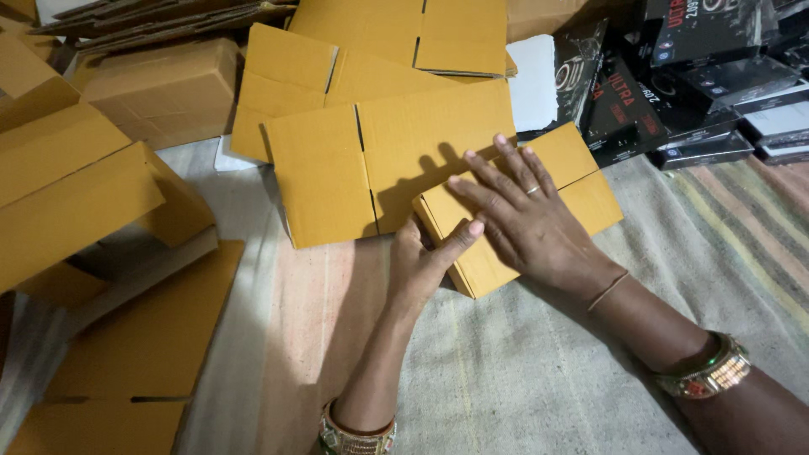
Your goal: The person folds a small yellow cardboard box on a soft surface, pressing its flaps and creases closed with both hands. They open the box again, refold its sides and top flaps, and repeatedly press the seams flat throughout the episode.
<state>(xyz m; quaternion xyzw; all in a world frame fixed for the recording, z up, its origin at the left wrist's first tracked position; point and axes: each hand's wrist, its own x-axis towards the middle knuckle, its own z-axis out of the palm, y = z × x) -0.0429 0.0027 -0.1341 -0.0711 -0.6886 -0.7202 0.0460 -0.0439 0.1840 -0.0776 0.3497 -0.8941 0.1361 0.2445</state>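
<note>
Right hand (527,223) flat, fingers spread, pressing small corrugated cardboard box (548,198); left hand (421,261) pinching its near corner (smooth kraft, crisp edges). Striped woven mat (539,371) open nearby.

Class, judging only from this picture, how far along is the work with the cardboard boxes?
Done: folded-up boxes sit at upper left. In hand: the right hand presses flat on a small box while the left hand grips its near corner. Left: flat sheets lie behind it, unfolded.
</note>
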